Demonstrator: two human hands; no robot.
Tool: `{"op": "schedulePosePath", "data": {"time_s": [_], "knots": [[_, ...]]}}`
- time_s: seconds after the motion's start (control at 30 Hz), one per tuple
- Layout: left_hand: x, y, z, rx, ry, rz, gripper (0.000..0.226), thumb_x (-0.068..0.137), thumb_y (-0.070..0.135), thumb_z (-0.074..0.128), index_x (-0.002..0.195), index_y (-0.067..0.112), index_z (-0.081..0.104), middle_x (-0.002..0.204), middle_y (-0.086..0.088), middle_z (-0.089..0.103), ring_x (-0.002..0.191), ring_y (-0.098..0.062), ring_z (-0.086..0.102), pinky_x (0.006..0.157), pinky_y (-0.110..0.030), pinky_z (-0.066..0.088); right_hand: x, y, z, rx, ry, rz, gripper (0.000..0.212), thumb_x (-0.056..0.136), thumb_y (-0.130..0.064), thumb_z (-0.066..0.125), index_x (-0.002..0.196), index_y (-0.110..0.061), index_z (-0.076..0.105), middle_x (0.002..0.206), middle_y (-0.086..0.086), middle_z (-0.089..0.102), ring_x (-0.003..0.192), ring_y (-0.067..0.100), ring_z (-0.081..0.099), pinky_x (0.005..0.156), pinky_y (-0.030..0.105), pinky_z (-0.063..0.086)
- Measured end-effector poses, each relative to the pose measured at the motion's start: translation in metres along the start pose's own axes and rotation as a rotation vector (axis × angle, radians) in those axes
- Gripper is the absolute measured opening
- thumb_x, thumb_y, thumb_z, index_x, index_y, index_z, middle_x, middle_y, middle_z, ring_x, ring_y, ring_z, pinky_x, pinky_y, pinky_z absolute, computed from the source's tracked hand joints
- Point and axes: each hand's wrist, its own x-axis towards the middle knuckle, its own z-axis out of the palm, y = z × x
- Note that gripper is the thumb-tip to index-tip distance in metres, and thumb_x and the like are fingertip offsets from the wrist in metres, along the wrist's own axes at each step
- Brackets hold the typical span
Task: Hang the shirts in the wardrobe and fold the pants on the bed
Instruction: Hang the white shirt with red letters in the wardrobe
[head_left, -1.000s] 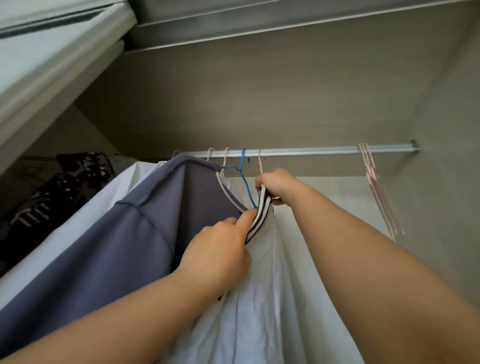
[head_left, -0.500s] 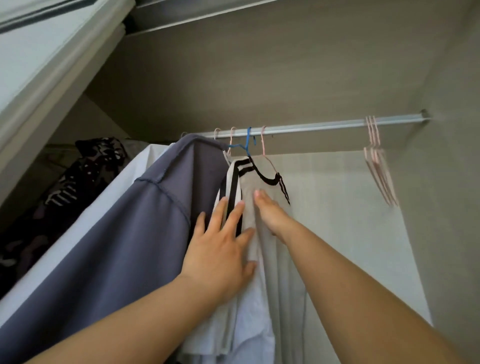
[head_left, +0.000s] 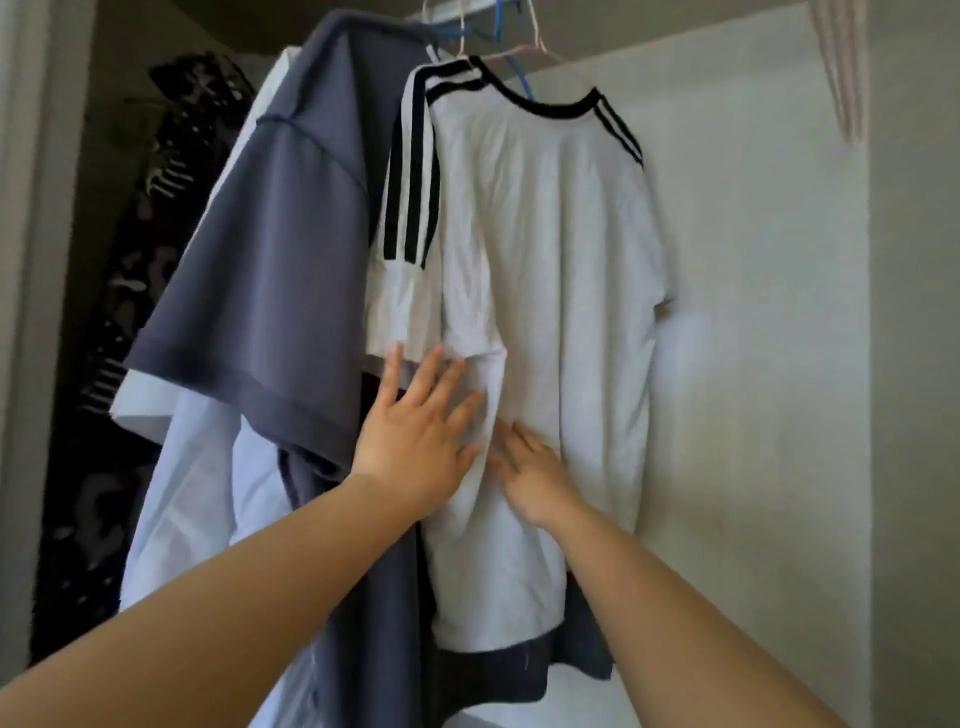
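A white T-shirt with a black collar and black shoulder stripes hangs on a pale hanger in the wardrobe. My left hand lies flat against its left side with fingers spread. Close beside it, my right hand presses with straight fingers on the shirt's front. To the left hangs a grey-blue shirt, with a white shirt behind it. A blue hanger shows between them.
Dark patterned clothes hang at the far left. Several empty pink hangers dangle at the top right. The pale back wall and the right side wall close the wardrobe in.
My hands let go of the collar and slid down the white shirt's front. The view dropped, so the rail left the frame and the whole shirt shows.
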Motion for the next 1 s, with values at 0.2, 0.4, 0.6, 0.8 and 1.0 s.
{"op": "schedulePosePath", "data": {"time_s": [0.2, 0.4, 0.6, 0.8, 1.0], "knots": [[-0.087, 0.041, 0.036, -0.046, -0.147, -0.009, 0.061, 0.095, 0.058, 0.012, 0.151, 0.033, 0.003, 0.158, -0.001, -0.017, 0.143, -0.027, -0.024, 0.101, -0.054, -0.033, -0.095, 0.015, 0.057, 0.081, -0.105, 0.090, 0.054, 0.099, -0.047, 0.027, 0.150, -0.033, 0.011, 0.158, -0.009, 0.006, 0.144, 0.014, 0.009, 0.115, 0.032, 0.013], [-0.207, 0.077, 0.053, -0.128, -0.263, -0.122, 0.059, 0.094, 0.052, 0.034, 0.149, 0.033, 0.022, 0.156, -0.001, -0.007, 0.141, -0.023, -0.019, 0.111, -0.052, -0.019, -0.198, 0.008, 0.112, 0.118, -0.110, 0.110, 0.054, 0.100, -0.037, 0.035, 0.149, -0.024, 0.020, 0.158, 0.000, 0.014, 0.143, 0.021, 0.016, 0.115, 0.036, 0.020], [-0.322, 0.088, 0.044, -0.158, -0.464, -0.284, 0.063, 0.091, 0.046, 0.048, 0.148, 0.030, 0.028, 0.158, -0.004, 0.017, 0.146, -0.028, 0.009, 0.113, -0.052, -0.010, -0.280, -0.026, 0.165, 0.059, -0.131, -0.021, 0.054, 0.098, -0.029, 0.044, 0.147, -0.015, 0.027, 0.154, 0.011, 0.022, 0.140, 0.026, 0.025, 0.115, 0.032, 0.017], [-0.420, 0.069, 0.029, -0.030, -0.640, -0.452, 0.066, 0.093, 0.054, 0.030, 0.150, 0.032, 0.005, 0.156, 0.000, -0.013, 0.143, -0.023, -0.019, 0.111, -0.052, -0.020, -0.336, -0.089, 0.209, 0.117, -0.262, -0.229, 0.054, 0.095, -0.027, 0.049, 0.145, -0.013, 0.034, 0.151, 0.013, 0.031, 0.137, 0.030, 0.032, 0.110, 0.039, 0.027], [-0.525, 0.024, -0.004, 0.097, -0.839, -0.664, 0.063, 0.091, 0.058, -0.001, 0.145, 0.032, -0.019, 0.154, 0.001, -0.028, 0.140, -0.023, -0.030, 0.109, -0.052, -0.024, -0.393, -0.168, 0.255, 0.133, -0.427, -0.401, 0.053, 0.096, -0.034, 0.044, 0.146, -0.019, 0.032, 0.153, 0.006, 0.029, 0.141, 0.027, 0.025, 0.112, 0.040, 0.024]]}}
